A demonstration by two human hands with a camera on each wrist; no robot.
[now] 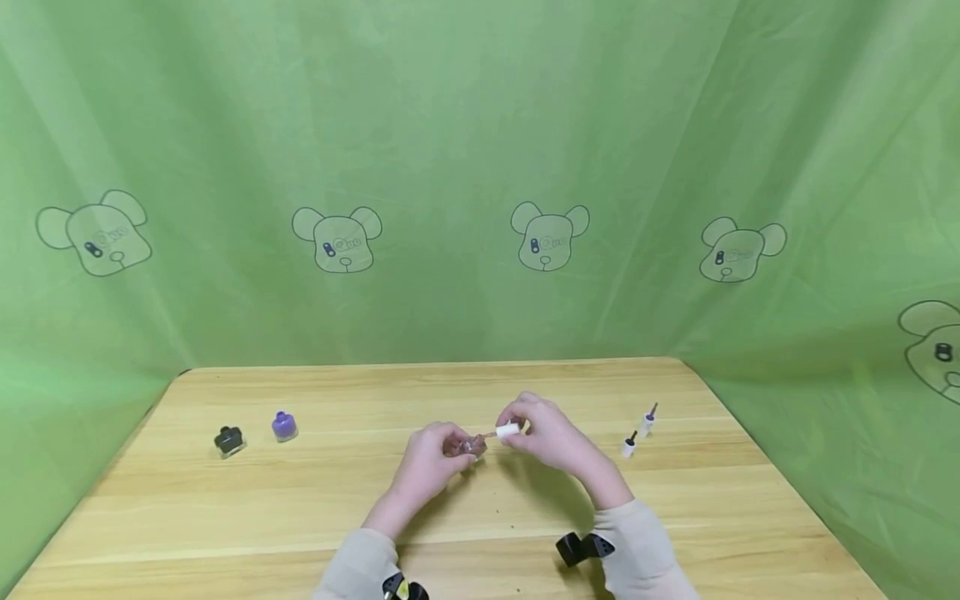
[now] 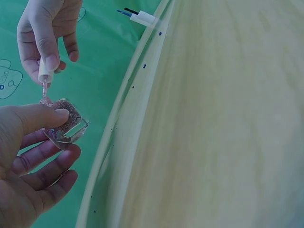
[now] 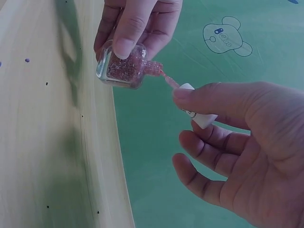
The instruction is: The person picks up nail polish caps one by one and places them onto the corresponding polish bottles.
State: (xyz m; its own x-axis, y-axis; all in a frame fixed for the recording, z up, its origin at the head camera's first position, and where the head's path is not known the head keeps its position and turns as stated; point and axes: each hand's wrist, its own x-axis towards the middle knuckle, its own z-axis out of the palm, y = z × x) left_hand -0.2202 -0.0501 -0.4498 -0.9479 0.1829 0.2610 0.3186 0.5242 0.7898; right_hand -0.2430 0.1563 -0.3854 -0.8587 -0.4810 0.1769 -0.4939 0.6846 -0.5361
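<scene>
Between thumb and fingers, my left hand point(image 1: 429, 460) pinches a clear glass nail polish bottle point(image 3: 124, 66) of pink glitter polish, tipped with its neck toward the right hand. My right hand point(image 1: 551, 435) pinches the white nail polish cap point(image 1: 507, 430). From the cap a pink-coated brush point(image 3: 170, 80) reaches to the bottle's mouth, its tip at or just inside the opening. In the left wrist view the bottle point(image 2: 65, 123) lies under the left thumb, and the cap point(image 2: 45, 73) points down at its neck. Both hands are raised over the table.
A black polish bottle point(image 1: 229, 441) and a purple polish bottle point(image 1: 284, 426) stand uncapped at the table's left. Two white caps, one with a dark brush point(image 1: 629, 444) and one with a purple brush point(image 1: 648, 419), stand at the right, brushes up. Small dark specks dot the wooden table point(image 1: 300, 517).
</scene>
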